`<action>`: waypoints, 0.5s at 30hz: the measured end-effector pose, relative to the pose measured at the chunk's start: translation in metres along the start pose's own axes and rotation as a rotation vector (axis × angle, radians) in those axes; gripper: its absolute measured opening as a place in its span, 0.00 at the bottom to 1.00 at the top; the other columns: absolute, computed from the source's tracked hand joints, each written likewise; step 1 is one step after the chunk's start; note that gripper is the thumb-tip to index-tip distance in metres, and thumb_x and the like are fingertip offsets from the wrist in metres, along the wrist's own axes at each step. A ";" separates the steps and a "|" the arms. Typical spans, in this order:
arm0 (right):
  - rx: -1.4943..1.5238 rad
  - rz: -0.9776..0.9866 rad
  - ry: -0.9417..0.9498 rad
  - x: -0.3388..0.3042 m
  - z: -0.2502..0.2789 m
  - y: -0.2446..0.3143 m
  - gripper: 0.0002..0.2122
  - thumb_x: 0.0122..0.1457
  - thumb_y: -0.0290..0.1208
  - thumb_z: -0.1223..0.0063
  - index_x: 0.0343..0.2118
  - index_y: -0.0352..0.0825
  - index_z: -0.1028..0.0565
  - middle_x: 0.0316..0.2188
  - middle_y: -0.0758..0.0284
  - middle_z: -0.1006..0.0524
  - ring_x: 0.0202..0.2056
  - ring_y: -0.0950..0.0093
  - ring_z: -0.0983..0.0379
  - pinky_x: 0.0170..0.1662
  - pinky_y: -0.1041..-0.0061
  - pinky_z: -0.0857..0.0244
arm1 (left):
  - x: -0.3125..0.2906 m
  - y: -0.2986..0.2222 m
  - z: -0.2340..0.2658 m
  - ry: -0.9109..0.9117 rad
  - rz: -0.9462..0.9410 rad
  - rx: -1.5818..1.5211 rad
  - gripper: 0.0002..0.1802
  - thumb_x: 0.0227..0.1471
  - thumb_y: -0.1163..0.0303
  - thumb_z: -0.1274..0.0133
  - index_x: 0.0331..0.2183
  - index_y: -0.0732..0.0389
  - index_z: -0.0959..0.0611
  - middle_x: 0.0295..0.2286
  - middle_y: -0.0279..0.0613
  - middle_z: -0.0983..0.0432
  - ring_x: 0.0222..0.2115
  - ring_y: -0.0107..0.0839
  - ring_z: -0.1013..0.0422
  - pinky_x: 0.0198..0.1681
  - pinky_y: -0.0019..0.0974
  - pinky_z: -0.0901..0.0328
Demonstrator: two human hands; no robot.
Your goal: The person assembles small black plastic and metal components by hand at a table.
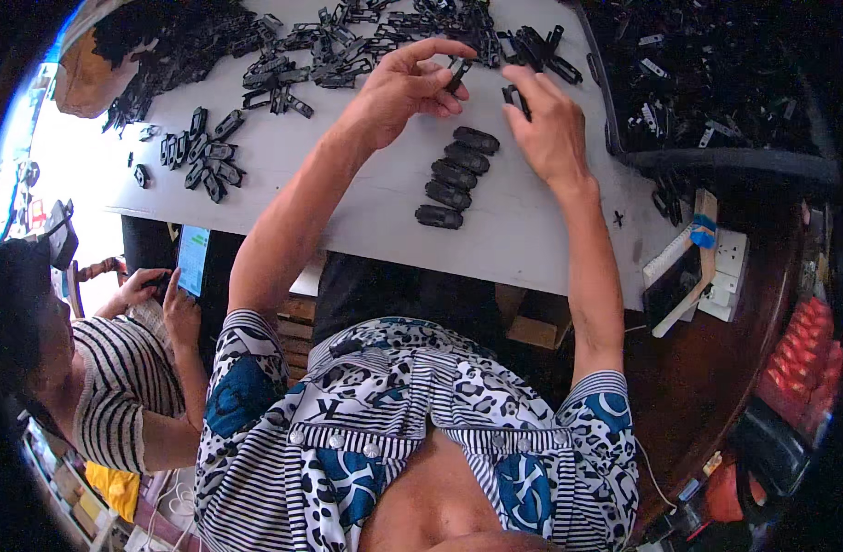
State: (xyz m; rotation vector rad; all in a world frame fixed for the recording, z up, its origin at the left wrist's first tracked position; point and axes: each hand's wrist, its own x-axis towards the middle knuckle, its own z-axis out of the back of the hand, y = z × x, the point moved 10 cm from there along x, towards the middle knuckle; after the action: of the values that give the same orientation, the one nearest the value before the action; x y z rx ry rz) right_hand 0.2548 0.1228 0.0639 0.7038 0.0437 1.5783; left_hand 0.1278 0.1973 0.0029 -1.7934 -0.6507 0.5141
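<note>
My left hand [405, 90] is raised over the far part of the table, thumb and fingers pinched on a small black plastic part [458, 74]. To its right, my right hand [543, 120] grips another small black piece [517, 101] between thumb and fingers. The exact kind of these parts cannot be made out. Below the hands, a slanting column of several oblong black plastic pieces [454, 175] lies on the white table [348, 207]. Beyond the hands spreads a heap of loose black frame-like parts [339, 41].
A smaller cluster of black pieces [205, 156] lies at the left. At the far right stands a large black tray [716, 161] full of small parts. A tablet-like device [672, 290] and a power strip [727, 267] sit near the right edge. Another person [118, 368] sits at the left holding a phone [193, 260].
</note>
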 end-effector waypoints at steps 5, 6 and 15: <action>-0.179 -0.112 0.167 0.001 -0.006 -0.017 0.14 0.55 0.25 0.49 0.46 0.41 0.24 0.42 0.59 0.25 0.39 0.54 0.25 0.41 0.60 0.29 | -0.002 0.019 0.005 -0.083 0.199 -0.112 0.17 0.61 0.70 0.53 0.51 0.59 0.23 0.31 0.37 0.23 0.26 0.21 0.28 0.32 0.25 0.32; -0.137 -0.119 0.159 0.000 -0.002 -0.022 0.15 0.56 0.22 0.51 0.46 0.42 0.23 0.43 0.59 0.26 0.40 0.55 0.25 0.42 0.61 0.29 | -0.002 0.018 0.003 -0.082 0.199 -0.112 0.17 0.61 0.70 0.53 0.51 0.59 0.23 0.31 0.37 0.23 0.26 0.21 0.28 0.32 0.25 0.32; -0.182 0.270 0.123 -0.008 0.001 -0.003 0.13 0.53 0.18 0.54 0.40 0.36 0.22 0.41 0.62 0.27 0.42 0.61 0.27 0.44 0.63 0.30 | 0.008 -0.002 -0.007 -0.204 0.018 0.655 0.10 0.62 0.69 0.55 0.42 0.57 0.21 0.21 0.35 0.26 0.18 0.23 0.34 0.21 0.30 0.41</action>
State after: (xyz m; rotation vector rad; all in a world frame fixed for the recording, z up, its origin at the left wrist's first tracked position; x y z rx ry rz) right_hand 0.2574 0.1155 0.0601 0.4831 -0.1073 1.8561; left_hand 0.1382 0.1981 0.0062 -1.1385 -0.5222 0.8216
